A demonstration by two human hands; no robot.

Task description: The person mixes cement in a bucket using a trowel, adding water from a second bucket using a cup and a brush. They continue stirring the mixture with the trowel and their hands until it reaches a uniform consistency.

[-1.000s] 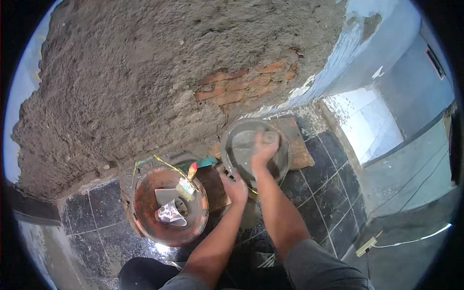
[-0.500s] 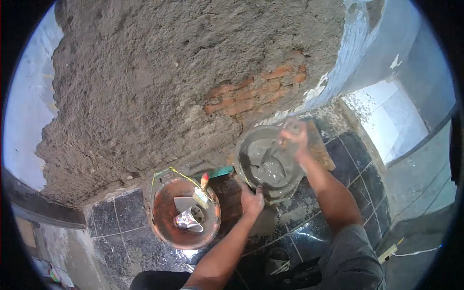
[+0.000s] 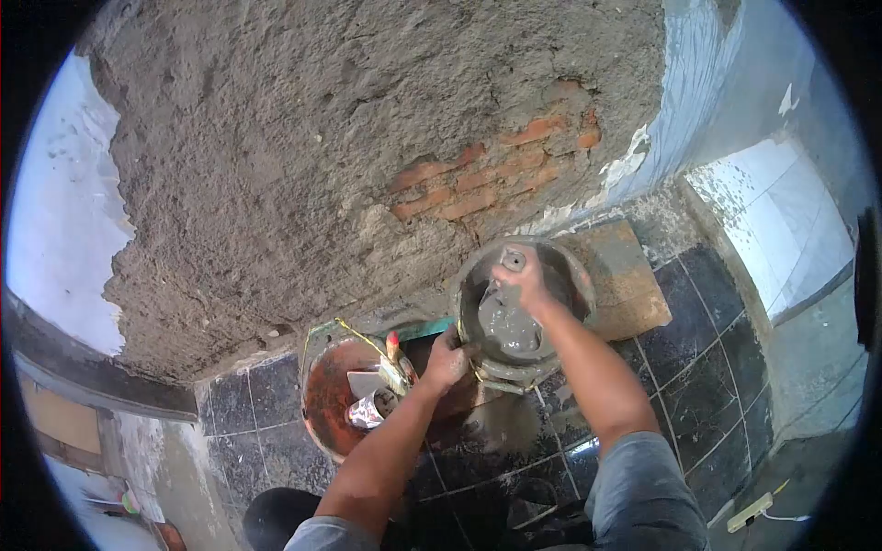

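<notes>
A round bucket (image 3: 581, 275) of wet grey mortar (image 3: 510, 329) stands on the floor by the wall. My right hand (image 3: 522, 275) is over its far part, closed round the handle of a trowel (image 3: 513, 260); the end of the handle shows, while the blade is mostly hidden by my hand and the mortar. At the bucket's near left side, my left hand (image 3: 446, 361) grips the rim. Left of that hand sits a reddish-brown basin (image 3: 317, 401) holding a brush (image 3: 395, 358) and a patterned cup (image 3: 369, 409).
The rough wall (image 3: 257, 165) has a patch of bare brick (image 3: 496, 174). A flat board (image 3: 625, 275) lies right of the bucket on dark floor tiles (image 3: 707, 354). A power strip (image 3: 749, 512) with a white cable is at lower right.
My right hand has moved left and inward over the mortar with the trowel. My left hand stays at the bucket's rim. The whole view has shifted slightly.
</notes>
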